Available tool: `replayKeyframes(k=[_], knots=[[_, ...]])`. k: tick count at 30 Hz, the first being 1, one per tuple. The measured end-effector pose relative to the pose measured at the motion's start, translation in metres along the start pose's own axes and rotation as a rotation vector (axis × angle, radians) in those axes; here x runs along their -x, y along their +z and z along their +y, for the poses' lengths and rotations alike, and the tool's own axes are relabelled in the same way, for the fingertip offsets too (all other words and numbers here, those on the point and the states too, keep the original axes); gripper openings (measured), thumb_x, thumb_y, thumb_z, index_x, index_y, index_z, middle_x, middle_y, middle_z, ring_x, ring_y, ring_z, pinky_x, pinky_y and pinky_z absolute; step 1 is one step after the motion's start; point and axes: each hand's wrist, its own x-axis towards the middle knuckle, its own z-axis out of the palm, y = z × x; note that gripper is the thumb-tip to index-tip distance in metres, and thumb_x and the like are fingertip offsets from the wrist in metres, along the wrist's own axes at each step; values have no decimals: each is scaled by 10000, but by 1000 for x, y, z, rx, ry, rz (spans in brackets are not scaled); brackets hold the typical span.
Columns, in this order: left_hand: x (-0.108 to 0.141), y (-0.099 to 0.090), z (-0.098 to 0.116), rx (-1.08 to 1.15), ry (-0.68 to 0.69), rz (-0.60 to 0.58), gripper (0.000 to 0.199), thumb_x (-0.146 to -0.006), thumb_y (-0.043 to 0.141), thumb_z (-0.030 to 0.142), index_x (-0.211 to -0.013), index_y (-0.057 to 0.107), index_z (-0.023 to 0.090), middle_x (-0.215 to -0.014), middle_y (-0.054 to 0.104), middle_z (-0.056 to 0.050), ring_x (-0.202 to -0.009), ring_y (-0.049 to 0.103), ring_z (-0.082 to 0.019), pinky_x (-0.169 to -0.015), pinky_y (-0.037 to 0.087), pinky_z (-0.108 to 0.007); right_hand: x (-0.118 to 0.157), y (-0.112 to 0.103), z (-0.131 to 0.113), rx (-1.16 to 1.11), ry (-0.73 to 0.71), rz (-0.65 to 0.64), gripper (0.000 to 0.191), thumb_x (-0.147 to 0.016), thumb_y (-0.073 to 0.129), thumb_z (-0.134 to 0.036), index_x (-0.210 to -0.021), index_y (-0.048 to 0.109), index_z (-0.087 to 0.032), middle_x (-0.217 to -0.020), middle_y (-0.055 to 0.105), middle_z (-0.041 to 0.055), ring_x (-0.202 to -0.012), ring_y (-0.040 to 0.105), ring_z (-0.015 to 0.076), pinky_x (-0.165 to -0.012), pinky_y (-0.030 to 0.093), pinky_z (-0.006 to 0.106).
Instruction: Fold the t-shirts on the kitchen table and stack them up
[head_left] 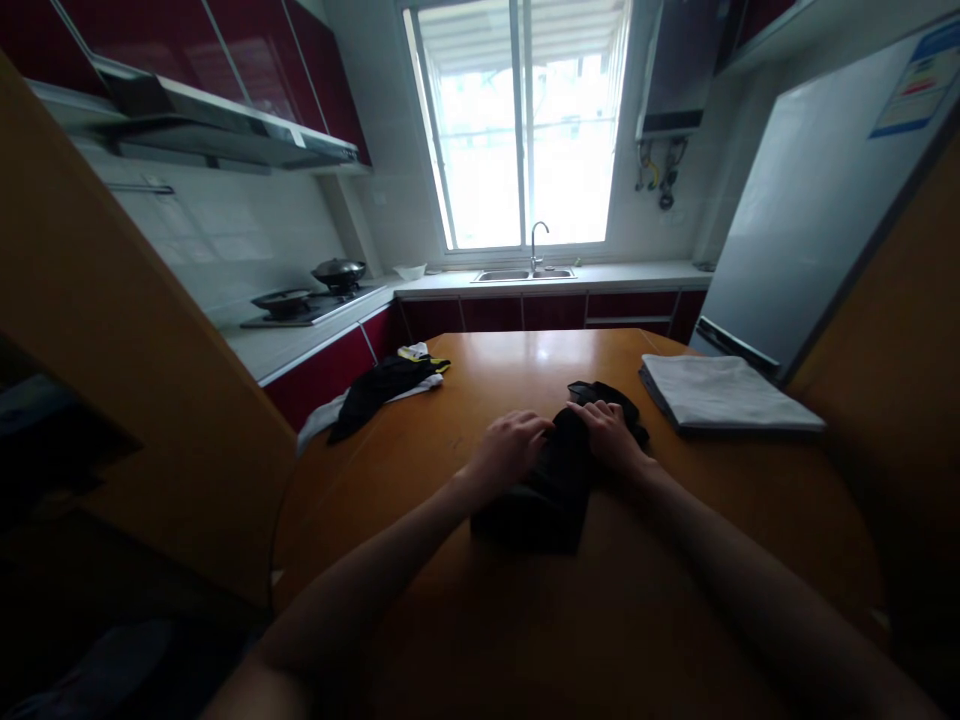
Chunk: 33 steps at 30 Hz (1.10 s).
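Observation:
A black cloth item (551,500), perhaps a garment, lies partly folded on the wooden table in front of me; its exact kind is lost in the dark. My left hand (514,445) is closed on its left edge, fingers bent over the fabric. On the other side, my right hand (609,432) grips the upper part of the same cloth with curled fingers. A bunched black piece (626,408) sticks out behind my right hand; I cannot tell if it belongs to the same item.
The rounded wooden table (375,500) spreads beneath my arms. At its left edge lies a heap of black, white and yellow clothes (390,385). A folded light grey cloth stack (727,392) sits on the right. Beyond are a sink (502,275), a stove (319,308) with pans and a fridge (802,190).

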Motion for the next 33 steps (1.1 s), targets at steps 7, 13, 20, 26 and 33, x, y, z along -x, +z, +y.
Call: replayKeyframes(k=[7, 13, 20, 26, 33], knots=[[29, 42, -63, 139, -208, -167, 634, -716, 822, 216, -1313, 610, 189, -1215, 707, -130, -1099, 681, -296, -932, 540, -384, 29, -59, 2, 127, -6, 26, 487, -822, 479, -47, -1262, 645, -174, -1034, 668, 130, -1008, 522, 299, -874, 333, 412], [28, 13, -10, 388, -67, -135, 346, -805, 688, 107, -1134, 712, 212, -1022, 717, -52, -897, 680, -193, -825, 543, -301, 84, -109, 7, 82, -52, -202, 266, -755, 571, -44, -912, 683, -227, -1094, 650, 110, -1069, 528, 289, -900, 376, 414], [16, -15, 5, 901, 77, -624, 393, -936, 667, 368, -1299, 659, 219, -1106, 741, -85, -997, 707, -212, -872, 564, -317, 94, -134, 17, -389, 87, -452, 171, -906, 567, -300, -918, 728, -242, -880, 700, 46, -785, 628, 209, -724, 506, 327], [35, 43, 1, 258, 117, -331, 653, -931, 651, 426, -1526, 430, 273, -1570, 419, -137, -1440, 402, -328, -1158, 370, -512, 73, -72, 0, -159, 3, -110, 336, -932, 550, -258, -1236, 690, -240, -1392, 599, 113, -1291, 527, 293, -1074, 441, 472], [39, 72, -45, 90, 167, -361, 599, -1005, 501, 497, -1562, 348, 338, -1644, 275, -72, -1521, 224, -303, -1220, 230, -518, 71, 3, -4, -30, 128, -279, 527, -1002, 469, -386, -1502, 470, -220, -1596, 374, 145, -1472, 339, 305, -1156, 317, 525]])
